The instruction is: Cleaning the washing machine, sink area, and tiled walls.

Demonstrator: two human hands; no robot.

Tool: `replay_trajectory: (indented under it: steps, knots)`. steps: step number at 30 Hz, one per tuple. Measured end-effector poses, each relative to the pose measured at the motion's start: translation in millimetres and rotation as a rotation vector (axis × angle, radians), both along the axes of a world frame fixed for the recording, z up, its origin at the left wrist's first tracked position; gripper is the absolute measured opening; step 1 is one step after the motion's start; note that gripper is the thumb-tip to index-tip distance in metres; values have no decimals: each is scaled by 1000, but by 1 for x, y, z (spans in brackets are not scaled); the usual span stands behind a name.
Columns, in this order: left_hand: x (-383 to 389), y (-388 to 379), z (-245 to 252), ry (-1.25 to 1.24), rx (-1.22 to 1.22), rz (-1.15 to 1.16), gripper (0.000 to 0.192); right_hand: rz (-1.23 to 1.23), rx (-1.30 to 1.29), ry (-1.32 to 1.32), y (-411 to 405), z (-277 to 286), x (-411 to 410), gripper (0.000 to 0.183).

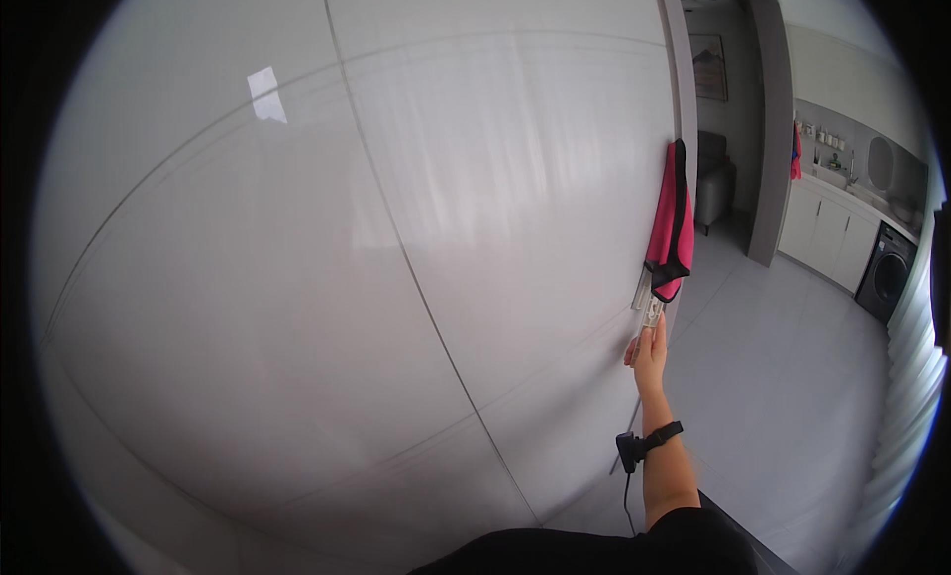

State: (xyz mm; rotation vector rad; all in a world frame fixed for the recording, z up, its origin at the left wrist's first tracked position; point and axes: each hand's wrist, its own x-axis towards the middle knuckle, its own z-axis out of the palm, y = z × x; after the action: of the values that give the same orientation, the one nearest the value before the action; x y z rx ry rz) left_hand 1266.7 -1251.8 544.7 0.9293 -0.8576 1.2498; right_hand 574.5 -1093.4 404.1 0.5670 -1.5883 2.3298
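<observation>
My right hand (649, 348) is raised at the right edge of a glossy tiled wall (483, 241), its fingers closed around a pale plastic holder (652, 315). From the holder's upper part hangs or stands a pink cloth with black trim (672, 211); how the two are joined is hidden. The cloth lies close along the wall's edge. A black device on a strap (631, 449) sits at my right wrist, with a cable running down. My left hand is out of view; the broad tiled wall fills the space before me.
Past the wall's edge a grey tiled floor (773, 352) leads to white cabinets (828, 226) with a sink counter and a black washing machine (884, 274). A grey armchair (715, 177) stands in the doorway beyond. A pale curtain (903, 359) hangs at the far right.
</observation>
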Motion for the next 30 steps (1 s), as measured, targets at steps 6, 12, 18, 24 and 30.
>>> replay_trajectory:
  steps: [6,12,18,24,30]
  knots:
    - [-10,94,18,-15,159,113,54,367,159,218,15,-10,162,49]
    - [57,142,34,-81,386,212,47,700,614,963,-11,42,339,43]
    - [63,170,41,-162,303,404,27,983,705,963,-38,30,456,20]
    - [54,140,18,-170,268,453,25,854,583,969,-71,3,437,18]
    - [57,134,12,-174,294,444,21,572,487,922,-36,79,350,20]
